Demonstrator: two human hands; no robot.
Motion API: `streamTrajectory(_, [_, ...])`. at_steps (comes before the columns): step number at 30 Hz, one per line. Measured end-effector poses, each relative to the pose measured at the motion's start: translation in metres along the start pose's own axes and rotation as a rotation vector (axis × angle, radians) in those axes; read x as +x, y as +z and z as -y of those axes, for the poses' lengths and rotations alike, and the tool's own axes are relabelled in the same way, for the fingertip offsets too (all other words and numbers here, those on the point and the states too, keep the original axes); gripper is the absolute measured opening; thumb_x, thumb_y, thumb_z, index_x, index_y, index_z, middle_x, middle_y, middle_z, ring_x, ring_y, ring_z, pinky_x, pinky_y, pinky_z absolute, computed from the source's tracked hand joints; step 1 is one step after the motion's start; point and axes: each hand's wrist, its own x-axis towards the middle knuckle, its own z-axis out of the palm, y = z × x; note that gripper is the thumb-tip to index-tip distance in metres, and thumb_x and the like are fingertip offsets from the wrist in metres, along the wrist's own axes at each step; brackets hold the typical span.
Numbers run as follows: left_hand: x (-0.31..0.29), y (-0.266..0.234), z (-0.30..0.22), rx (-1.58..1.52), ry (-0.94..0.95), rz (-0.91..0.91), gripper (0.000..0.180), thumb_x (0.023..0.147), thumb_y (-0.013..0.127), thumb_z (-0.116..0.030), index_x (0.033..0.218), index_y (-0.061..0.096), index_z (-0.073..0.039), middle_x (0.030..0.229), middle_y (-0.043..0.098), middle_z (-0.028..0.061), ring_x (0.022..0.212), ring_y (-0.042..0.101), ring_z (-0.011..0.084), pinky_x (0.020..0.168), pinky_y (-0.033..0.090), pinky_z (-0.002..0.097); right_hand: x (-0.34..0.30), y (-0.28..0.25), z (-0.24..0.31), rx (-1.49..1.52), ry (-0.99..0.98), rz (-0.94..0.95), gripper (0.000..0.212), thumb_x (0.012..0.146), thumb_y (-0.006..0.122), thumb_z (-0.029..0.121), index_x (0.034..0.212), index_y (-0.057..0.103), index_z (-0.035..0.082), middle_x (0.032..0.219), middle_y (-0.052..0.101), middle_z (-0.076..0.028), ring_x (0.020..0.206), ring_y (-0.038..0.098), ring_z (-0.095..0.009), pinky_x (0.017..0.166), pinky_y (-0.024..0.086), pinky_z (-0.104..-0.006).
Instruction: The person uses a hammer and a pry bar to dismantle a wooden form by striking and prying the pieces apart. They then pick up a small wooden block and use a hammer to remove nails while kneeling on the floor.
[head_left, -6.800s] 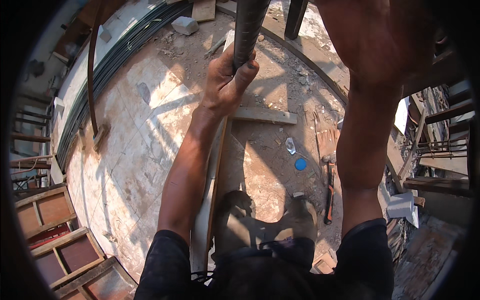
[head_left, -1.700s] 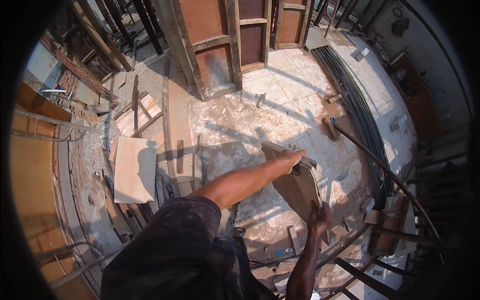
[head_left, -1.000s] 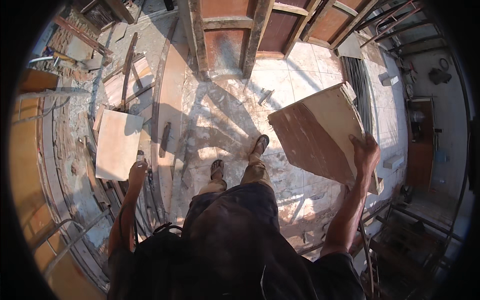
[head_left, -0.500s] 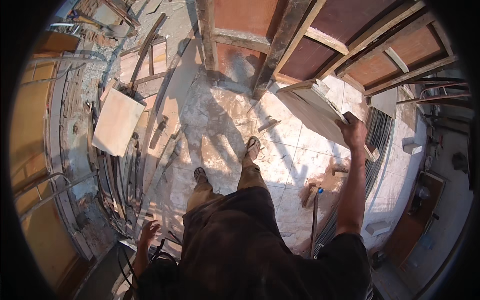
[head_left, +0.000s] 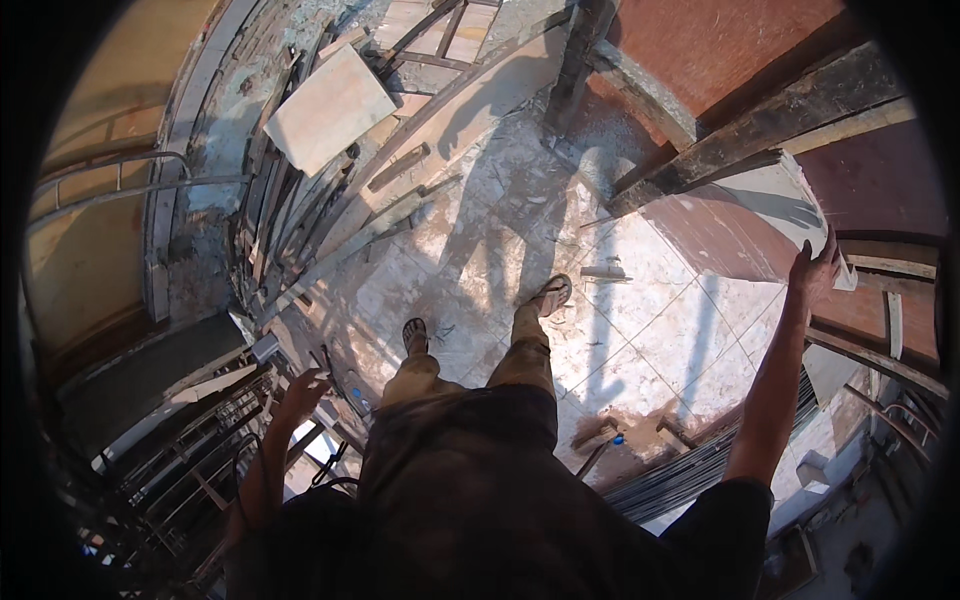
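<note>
My right arm reaches out to the right, where my right hand [head_left: 820,270] grips the near edge of a flat panel [head_left: 715,232]. The panel tilts just above the tiled floor; its face is reddish and whitish, with a pale edge. Beyond it, reddish boards framed with timber [head_left: 720,60] stand upright. My left hand [head_left: 302,397] hangs low on the left, fingers loosely bent and apart, with nothing visible in it. Long metal rods and scrap lie near that hand.
Dusty floor tiles [head_left: 650,345] lie around my sandalled feet. A pale board [head_left: 330,108] rests on timber scraps at the left. Small wood pieces [head_left: 603,273] lie ahead, and a bundle of thin rods [head_left: 705,465] runs along the right. A metal frame [head_left: 120,178] borders the far left.
The view has swung to the right. The panel in my right hand has moved beside the standing framed boards and shows more of its face. My left hand stays low, fingers still apart.
</note>
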Motion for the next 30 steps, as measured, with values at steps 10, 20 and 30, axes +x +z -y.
streamTrajectory(10, [0.044, 0.082, -0.068, -0.112, 0.076, 0.1, 0.044, 0.099, 0.068, -0.029, 0.136, 0.061, -0.007, 0.12, 0.07, 0.0126, 0.098, 0.069, 0.0203, 0.081, 0.057, 0.0357, -0.285, 0.036, 0.127, 0.658, 0.35, 0.751, 0.043, 0.092, 0.073, 0.035, 0.121, 0.067, 0.004, 0.109, 0.071, -0.016, 0.1, 0.064, -0.031, 0.092, 0.05, -0.0438])
streamTrajectory(20, [0.104, 0.307, 0.037, 0.046, 0.195, 0.398, 0.073, 0.091, 0.074, -0.043, 0.151, 0.045, -0.012, 0.15, 0.046, 0.0236, 0.136, 0.05, 0.0409, 0.108, 0.046, 0.0484, -0.496, 0.22, 0.084, 0.539, 0.956, 1.227, 0.04, 0.101, 0.061, 0.044, 0.115, 0.065, 0.007, 0.093, 0.066, -0.003, 0.078, 0.059, -0.013, 0.067, 0.051, -0.0346])
streamTrajectory(30, [0.121, 0.333, 0.089, 0.002, 0.084, 0.288, 0.075, 0.081, 0.081, -0.032, 0.147, 0.05, -0.012, 0.147, 0.04, 0.0226, 0.136, 0.044, 0.0437, 0.111, 0.042, 0.0471, -0.585, 0.464, 0.126, 0.236, 1.111, 1.2, 0.068, 0.087, 0.07, 0.064, 0.118, 0.065, 0.003, 0.091, 0.068, -0.008, 0.069, 0.06, -0.021, 0.07, 0.055, -0.0439])
